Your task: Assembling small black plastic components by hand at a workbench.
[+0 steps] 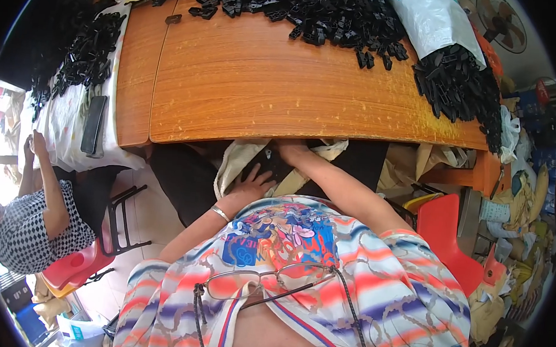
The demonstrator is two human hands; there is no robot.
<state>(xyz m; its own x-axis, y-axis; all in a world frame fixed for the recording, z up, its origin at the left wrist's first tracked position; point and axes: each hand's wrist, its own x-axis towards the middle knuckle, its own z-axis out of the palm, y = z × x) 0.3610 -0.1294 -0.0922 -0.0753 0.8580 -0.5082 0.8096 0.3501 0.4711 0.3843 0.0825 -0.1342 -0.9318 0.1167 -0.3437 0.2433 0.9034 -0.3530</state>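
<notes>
Both hands are down in the lap, under the near edge of the desk [233,75].

Left hand [252,186] lies flat on a cream cloth bag [237,161], fingers spread and released, holding nothing. A bangle [220,213] sits on that wrist.

Right hand [290,150] reaches into the bag mouth, right at the desk edge. Its fingers are hidden by the edge and the cloth, so I cannot tell whether they are clenched on anything. A small black part [268,154] shows just beside it, on the dark inside of the bag.

Black clips [313,13] lie heaped along the far side of the desk. More spill from a white sack [434,17] at far right, and another pile [85,50] lies on the cloth-covered desk at left, beside a phone [94,124].

My judgement on doing this well:
- keep the left palm pressing the bag so the mouth stays open
- pull out small handfuls, not big ones
- lift clear of the desk edge so nothing drops to the floor

A co-worker's hand [38,143] rests at the left desk.
</notes>
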